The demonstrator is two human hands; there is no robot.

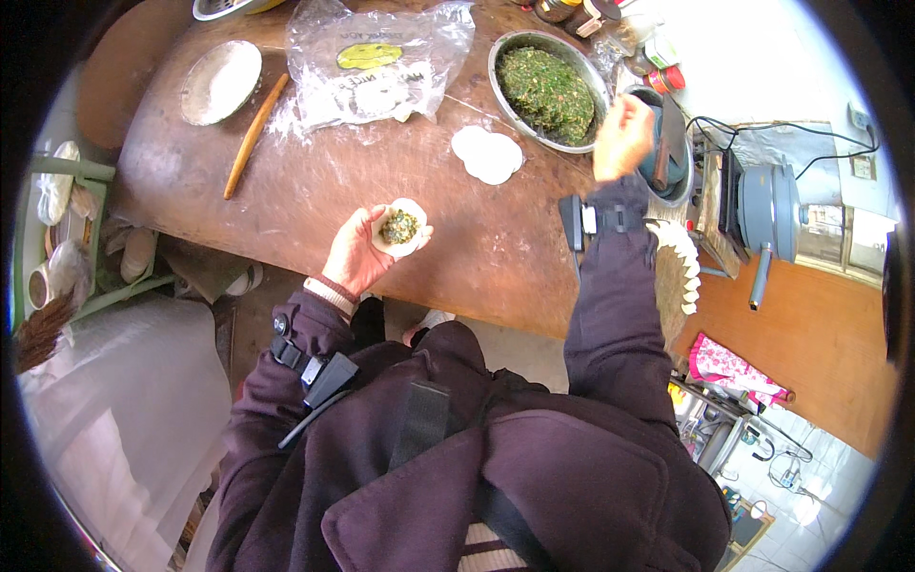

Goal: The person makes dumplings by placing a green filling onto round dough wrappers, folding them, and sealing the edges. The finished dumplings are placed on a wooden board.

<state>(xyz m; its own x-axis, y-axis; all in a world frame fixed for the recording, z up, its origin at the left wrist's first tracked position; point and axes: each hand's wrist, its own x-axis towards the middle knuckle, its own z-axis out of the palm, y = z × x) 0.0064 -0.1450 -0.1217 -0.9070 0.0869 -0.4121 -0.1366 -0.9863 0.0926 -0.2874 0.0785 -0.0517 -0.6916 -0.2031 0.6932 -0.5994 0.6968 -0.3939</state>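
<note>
My left hand [357,247] holds a round dough wrapper [381,242] on its fingers over the wooden table. A mound of chopped green filling [400,227] sits in the middle of that wrapper. My right hand [625,136] is raised at the right edge of a metal bowl [502,120] heaped with green filling [547,93]. Its fingers are curled, and whether they hold anything cannot be made out. Several flat round wrappers [490,156] lie overlapped on the table between my hands. Shaped dumplings [688,266] line a round board [670,307], partly hidden by my right sleeve.
A wooden rolling pin [256,136] lies left, beside a bowl of white flour [223,80]. A floury plastic bag [379,64] spreads at the back. Right of my hand, a cleaver [669,139] rests over a basin [686,189]. Beyond stands a blue-grey pot [768,211] with cords nearby.
</note>
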